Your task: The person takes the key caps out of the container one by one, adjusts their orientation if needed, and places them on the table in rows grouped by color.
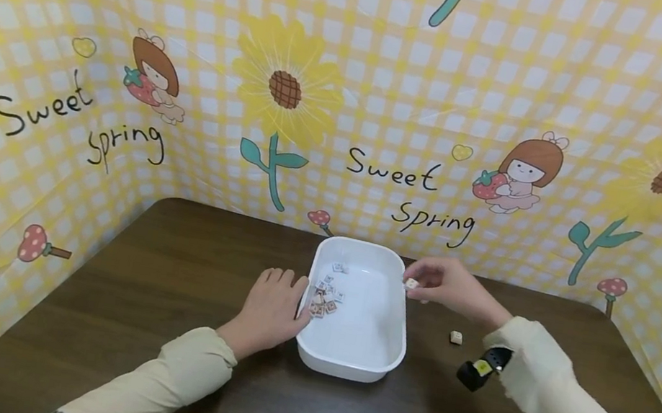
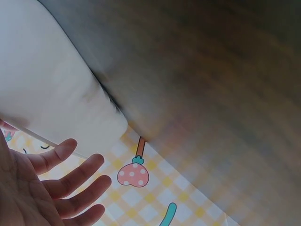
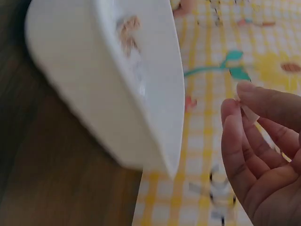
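A white rectangular tub stands on the dark table, with several small printed tiles lying along its left side. My left hand rests against the tub's left rim, its fingers fairly straight and the thumb over the edge. In the left wrist view, that hand shows spread fingers beside the tub's outer wall. At the tub's right rim, my right hand pinches a small cream tile between thumb and fingertips. The right wrist view shows this tile partly hidden by the fingers.
Another cream tile lies on the table to the right of the tub, below the right wrist. A black strap device hangs at that wrist. Yellow checked cloth walls in the back and sides of the table.
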The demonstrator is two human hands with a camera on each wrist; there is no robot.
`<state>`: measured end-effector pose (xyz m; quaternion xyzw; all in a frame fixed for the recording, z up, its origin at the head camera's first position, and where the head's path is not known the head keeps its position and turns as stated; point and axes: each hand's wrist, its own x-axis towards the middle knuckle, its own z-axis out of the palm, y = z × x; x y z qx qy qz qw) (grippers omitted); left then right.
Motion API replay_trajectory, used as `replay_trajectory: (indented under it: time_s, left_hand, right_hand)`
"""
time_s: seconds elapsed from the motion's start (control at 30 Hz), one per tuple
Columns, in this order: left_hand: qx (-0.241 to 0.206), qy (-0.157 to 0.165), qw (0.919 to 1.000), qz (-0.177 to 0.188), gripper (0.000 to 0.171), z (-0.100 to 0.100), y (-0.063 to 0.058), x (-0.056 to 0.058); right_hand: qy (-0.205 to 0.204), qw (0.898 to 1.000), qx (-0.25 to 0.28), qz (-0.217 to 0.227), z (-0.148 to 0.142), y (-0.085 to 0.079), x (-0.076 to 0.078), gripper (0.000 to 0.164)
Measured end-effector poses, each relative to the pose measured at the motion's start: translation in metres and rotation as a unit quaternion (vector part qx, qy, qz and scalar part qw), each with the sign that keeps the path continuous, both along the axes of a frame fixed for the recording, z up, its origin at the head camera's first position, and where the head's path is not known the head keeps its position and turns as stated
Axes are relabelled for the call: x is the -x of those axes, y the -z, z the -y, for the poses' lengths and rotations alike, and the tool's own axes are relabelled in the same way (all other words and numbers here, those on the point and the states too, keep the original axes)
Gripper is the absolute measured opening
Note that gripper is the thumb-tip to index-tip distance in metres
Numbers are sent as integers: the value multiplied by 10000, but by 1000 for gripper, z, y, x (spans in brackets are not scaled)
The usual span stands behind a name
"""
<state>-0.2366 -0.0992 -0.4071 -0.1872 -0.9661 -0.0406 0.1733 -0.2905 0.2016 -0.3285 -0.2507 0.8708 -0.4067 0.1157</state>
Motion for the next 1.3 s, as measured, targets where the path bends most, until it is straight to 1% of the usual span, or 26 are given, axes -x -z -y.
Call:
replay_trajectory:
  time_s: [0.1, 0.2, 0.3, 0.43, 0.63, 0.8, 0.97, 1.17, 1.3]
  left_hand:
    - [-20, -6, 10000, 2, 40, 0, 0, 0]
    - [-54, -15, 10000, 26, 40, 0, 0, 0]
    - [-74, 0, 10000, 24, 40, 0, -1, 0]
    - [-51, -47, 10000, 25, 39, 1, -1, 0]
    - [-74, -61, 9999, 103, 39, 0, -2, 0]
    - [-67, -67, 9998, 171, 39, -2, -2, -1]
    - [-75, -94, 9997, 216, 40, -2, -2, -1]
    - [-58, -121, 9996, 253, 40, -2, 0, 0]
    - [-50, -129, 9996, 246, 40, -2, 0, 0]
  right_hand:
    - [82, 9998, -45, -171, -31, 4, -2, 21]
    - [303, 9989, -300, -217, -60, 12, -5, 20]
    - [541, 9968, -555, -193, -85, 24, -7, 21]
    - [666, 9942, -786, -320, -103, 44, -8, 21]
    - [876, 9880, -1171, -498, -116, 68, -7, 13]
    - [920, 9874, -1194, -481, -121, 80, -8, 11]
    - [961, 9886, -1099, -361, -121, 85, -9, 11]
    - [1013, 9883, -1073, -390, -120, 89, -11, 12]
    - [974, 9886, -1071, -416, -122, 89, -11, 12]
